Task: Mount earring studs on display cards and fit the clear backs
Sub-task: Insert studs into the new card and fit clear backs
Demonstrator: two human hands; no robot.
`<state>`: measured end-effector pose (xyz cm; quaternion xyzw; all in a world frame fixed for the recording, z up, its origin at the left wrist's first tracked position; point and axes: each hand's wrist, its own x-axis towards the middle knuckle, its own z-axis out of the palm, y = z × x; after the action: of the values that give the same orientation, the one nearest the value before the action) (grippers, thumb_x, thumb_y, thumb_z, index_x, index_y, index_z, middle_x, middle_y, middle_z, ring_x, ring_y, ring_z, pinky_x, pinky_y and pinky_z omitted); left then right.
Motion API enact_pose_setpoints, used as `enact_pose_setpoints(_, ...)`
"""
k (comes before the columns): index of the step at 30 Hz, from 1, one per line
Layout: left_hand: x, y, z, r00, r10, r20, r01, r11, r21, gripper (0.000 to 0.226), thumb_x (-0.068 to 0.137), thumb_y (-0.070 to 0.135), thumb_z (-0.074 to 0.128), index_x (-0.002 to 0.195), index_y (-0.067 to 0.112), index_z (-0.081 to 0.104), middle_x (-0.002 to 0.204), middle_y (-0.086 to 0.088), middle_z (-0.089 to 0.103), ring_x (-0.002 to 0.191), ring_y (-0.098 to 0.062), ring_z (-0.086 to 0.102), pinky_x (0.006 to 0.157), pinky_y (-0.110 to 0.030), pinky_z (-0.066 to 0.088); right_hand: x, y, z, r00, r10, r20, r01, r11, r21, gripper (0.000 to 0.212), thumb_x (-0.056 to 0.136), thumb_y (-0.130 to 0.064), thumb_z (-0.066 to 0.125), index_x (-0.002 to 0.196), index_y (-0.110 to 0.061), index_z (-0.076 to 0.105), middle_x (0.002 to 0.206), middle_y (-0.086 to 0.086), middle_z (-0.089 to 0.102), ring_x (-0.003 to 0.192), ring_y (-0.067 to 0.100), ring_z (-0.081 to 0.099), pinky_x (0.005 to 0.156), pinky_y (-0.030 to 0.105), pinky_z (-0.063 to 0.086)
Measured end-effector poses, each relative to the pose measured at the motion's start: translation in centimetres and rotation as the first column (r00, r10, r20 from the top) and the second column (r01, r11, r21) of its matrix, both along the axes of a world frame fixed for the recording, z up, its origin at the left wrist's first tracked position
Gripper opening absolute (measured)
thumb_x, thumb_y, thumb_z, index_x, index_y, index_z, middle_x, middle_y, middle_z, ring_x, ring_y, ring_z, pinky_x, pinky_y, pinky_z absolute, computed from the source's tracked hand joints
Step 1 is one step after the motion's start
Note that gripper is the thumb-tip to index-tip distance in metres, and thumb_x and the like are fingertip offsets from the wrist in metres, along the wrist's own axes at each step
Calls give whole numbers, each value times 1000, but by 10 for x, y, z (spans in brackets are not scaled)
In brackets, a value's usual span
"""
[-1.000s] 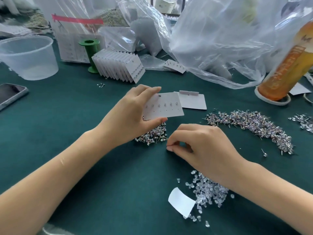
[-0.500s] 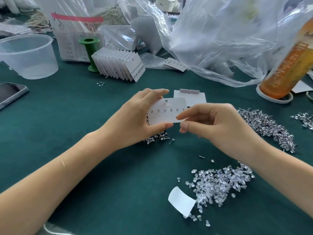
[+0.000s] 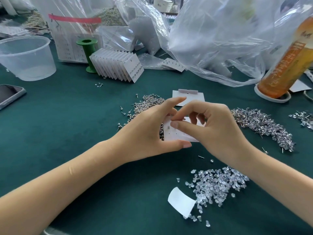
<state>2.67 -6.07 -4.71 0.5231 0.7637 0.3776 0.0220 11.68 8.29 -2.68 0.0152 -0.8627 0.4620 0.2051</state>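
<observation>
My left hand [image 3: 152,131] holds a white display card [image 3: 179,134] between thumb and fingers, back side toward me, with stud posts poking through. My right hand [image 3: 213,128] meets it from the right, thumb and forefinger pinched together at the card's upper left; what they pinch is too small to see. A pile of clear backs [image 3: 218,185] lies below my right wrist. Piles of earring studs lie behind my left hand [image 3: 149,104] and to the right [image 3: 264,126]. A blank card [image 3: 193,97] lies just beyond my fingers.
A fanned stack of finished cards [image 3: 118,67] leans against a green spool [image 3: 88,51]. A clear plastic tub [image 3: 25,58] and a phone [image 3: 8,95] sit at left. Crumpled plastic bags [image 3: 220,39] and an orange bottle [image 3: 288,60] fill the back right. A paper scrap [image 3: 181,200] lies near me.
My left hand turned the card over and lowered it toward me. My right hand rose from the table and closed in on the card's back with pinched fingers.
</observation>
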Motion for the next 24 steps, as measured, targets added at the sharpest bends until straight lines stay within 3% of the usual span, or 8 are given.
enact_pose_setpoints(3, 2, 1, 1, 1000, -3, 13, 3, 1000, 27, 85, 69, 45, 74, 140, 20, 35, 108, 12, 64, 96, 7, 55, 89, -14, 42, 0, -1, -4, 999, 22, 31, -22, 1000, -9, 24, 74, -7, 79, 67, -24, 65, 65, -24, 60, 61, 3, 43, 60, 8, 34)
enact_pose_setpoints(9, 4, -1, 2, 1000, -2, 19, 2, 1000, 28, 85, 68, 45, 73, 140, 21, 34, 107, 8, 64, 95, 1, 57, 88, -18, 43, 0, -3, -9, 998, 51, 32, -51, 999, -1, 34, 75, -4, 78, 65, -31, 61, 71, -19, 59, 64, 7, 41, 58, 11, 32)
enact_pose_setpoints(15, 6, 0, 4, 1000, -1, 1, 1, 1000, 19, 84, 68, 46, 70, 140, 20, 35, 106, 9, 63, 92, 3, 54, 86, -11, 40, 0, -2, -13, 999, 40, -9, -39, 997, 67, 22, 74, -5, 79, 70, -22, 66, 76, -10, 61, 71, 11, 44, 63, 14, 34)
enact_pose_setpoints(20, 7, 0, 6, 1000, -3, -10, 3, 1000, 21, 84, 68, 41, 73, 139, 17, 36, 106, 7, 63, 92, -2, 56, 86, -15, 42, 0, -2, -13, 998, 24, -51, -17, 991, 136, 21, 73, -5, 79, 70, -20, 65, 71, -26, 56, 72, 8, 43, 70, 15, 35)
enact_pose_setpoints(24, 8, 0, 7, 1000, -6, -31, 7, 1000, 18, 84, 69, 40, 75, 139, 16, 36, 106, 7, 64, 92, -4, 57, 86, -16, 43, 0, -3, -13, 998, 43, -48, -36, 991, 128, 19, 74, -3, 79, 70, -16, 65, 77, -19, 61, 75, 14, 46, 73, 21, 37)
